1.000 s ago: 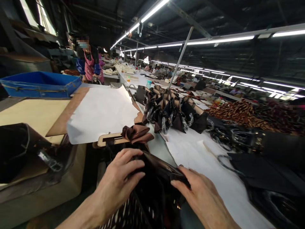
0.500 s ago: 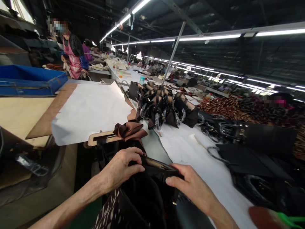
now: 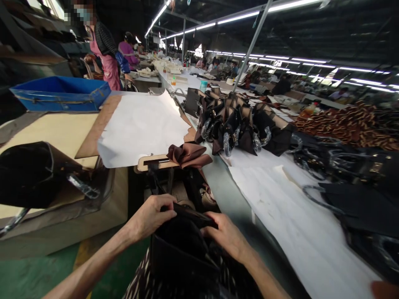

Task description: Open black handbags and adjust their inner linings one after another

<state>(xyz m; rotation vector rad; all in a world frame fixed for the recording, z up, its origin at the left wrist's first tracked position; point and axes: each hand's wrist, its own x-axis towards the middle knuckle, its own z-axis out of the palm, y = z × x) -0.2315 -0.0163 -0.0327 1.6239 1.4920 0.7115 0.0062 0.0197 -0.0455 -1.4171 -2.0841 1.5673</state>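
Observation:
A black handbag (image 3: 183, 253) rests on my lap, its mouth facing up toward me. My left hand (image 3: 157, 214) pinches the far rim at its left end, thumb and fingers closed on the edge. At the right end of the same rim, my right hand (image 3: 226, 232) grips with the thumb inside and the fingers over the edge. The bag's dark interior shows between the hands, while its lower part blends into my patterned clothing. Just beyond it, a bunched brown cloth (image 3: 190, 154) lies on a pale slotted wooden piece (image 3: 157, 162).
Several black bags with plastic-wrapped handles (image 3: 240, 124) stand on the long table. White paper (image 3: 146, 124) covers a board at left, beside a blue bin (image 3: 59, 93). Another black bag (image 3: 28, 174) lies at far left. A co-worker in a pink apron (image 3: 107, 62) stands behind.
My view has tilted down and shifted left. The bag's rim has come lower and nearer, and its mouth now shows more openly. Both hands keep hold of it.

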